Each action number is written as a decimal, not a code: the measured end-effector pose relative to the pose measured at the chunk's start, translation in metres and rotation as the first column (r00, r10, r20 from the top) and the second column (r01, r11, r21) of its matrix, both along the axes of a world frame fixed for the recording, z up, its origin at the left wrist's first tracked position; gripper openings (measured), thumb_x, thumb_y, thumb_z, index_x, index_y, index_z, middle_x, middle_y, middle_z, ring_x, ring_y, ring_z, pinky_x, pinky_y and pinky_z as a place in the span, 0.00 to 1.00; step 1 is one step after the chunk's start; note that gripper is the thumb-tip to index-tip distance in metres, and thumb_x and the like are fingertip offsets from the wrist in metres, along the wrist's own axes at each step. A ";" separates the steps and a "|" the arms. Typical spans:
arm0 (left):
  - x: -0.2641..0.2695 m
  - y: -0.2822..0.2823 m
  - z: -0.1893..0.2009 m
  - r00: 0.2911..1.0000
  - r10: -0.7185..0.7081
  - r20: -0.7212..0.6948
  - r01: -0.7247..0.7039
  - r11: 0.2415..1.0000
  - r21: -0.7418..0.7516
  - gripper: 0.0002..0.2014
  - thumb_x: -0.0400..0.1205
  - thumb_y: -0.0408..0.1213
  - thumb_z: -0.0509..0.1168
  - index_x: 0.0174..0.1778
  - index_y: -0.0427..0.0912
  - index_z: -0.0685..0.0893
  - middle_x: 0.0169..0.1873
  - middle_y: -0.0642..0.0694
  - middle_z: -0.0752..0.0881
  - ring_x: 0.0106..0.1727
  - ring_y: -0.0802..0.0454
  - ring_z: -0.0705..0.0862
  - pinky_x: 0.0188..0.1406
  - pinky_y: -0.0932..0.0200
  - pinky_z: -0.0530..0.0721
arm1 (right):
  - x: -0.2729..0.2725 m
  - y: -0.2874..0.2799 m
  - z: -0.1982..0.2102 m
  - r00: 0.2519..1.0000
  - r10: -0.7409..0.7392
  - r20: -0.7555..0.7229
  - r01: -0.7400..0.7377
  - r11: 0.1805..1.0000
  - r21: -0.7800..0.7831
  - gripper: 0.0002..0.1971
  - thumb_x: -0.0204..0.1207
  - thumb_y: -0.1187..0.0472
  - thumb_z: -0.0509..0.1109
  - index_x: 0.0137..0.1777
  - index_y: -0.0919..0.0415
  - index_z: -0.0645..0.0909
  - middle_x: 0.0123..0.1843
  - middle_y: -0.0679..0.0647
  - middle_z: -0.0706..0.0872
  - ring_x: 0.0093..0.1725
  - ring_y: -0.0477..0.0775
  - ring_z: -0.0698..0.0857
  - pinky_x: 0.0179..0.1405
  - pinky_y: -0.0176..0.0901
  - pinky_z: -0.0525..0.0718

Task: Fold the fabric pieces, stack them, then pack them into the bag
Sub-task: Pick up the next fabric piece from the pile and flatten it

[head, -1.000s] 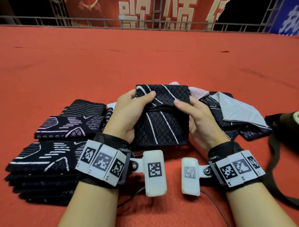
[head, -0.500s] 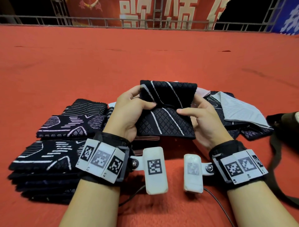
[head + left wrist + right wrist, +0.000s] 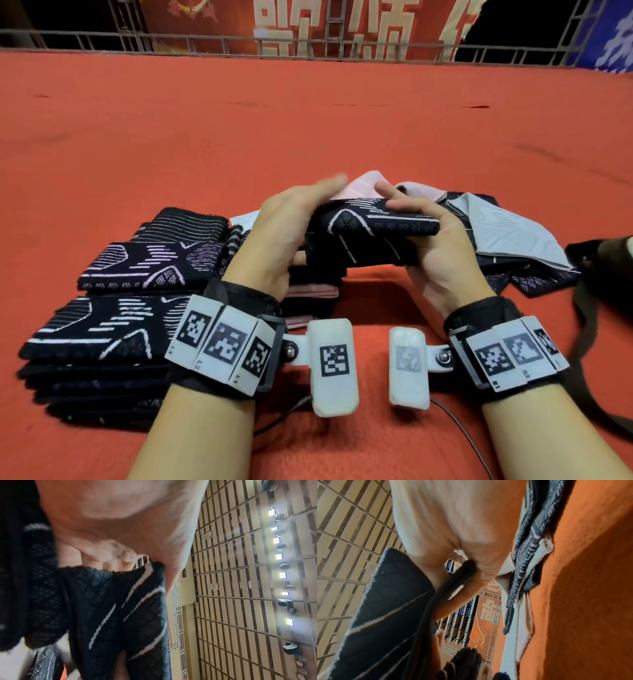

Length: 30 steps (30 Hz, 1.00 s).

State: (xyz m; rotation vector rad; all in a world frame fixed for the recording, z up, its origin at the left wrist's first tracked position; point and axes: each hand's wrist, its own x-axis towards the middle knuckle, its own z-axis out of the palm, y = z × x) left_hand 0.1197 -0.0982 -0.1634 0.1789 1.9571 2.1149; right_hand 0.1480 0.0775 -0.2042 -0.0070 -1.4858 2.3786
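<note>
Both hands hold one folded fabric piece (image 3: pixel 370 229), black with white lines, lifted above the red tabletop (image 3: pixel 308 130). The left hand (image 3: pixel 284 233) grasps its left end, the thumb lying over the top and the fingers (image 3: pixel 109 563) tucked beneath. The right hand (image 3: pixel 435 246) grips the right end, its fingers (image 3: pixel 404 205) curled over the upper fold and the palm supporting it from below; in the right wrist view the layered edge of the piece (image 3: pixel 388 601) is pinched between thumb and fingers.

Directly under the held piece lies a low stack of folded pieces (image 3: pixel 311 294), dark with a pink layer showing. To the left of the held piece stand two stacks of folded black-and-white pieces: a near stack (image 3: pixel 92 346) and a far stack (image 3: pixel 150 263). Behind and to the right of the held piece lies a loose heap of unfolded fabric (image 3: pixel 507 236), grey, pink and dark patterned. Farther right of that heap, at the frame edge, sits a dark bag (image 3: pixel 609 260) with a strap trailing toward the person.
</note>
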 end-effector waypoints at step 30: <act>0.020 -0.008 0.005 0.875 0.236 -0.422 -0.305 0.947 -0.103 0.12 0.82 0.33 0.62 0.45 0.47 0.92 0.39 0.57 0.90 0.43 0.54 0.85 0.38 0.53 0.82 | 0.024 -0.023 0.018 0.996 -0.035 0.087 0.006 0.951 0.309 0.09 0.86 0.65 0.67 0.62 0.59 0.87 0.41 0.54 0.86 0.24 0.53 0.79 0.14 0.38 0.74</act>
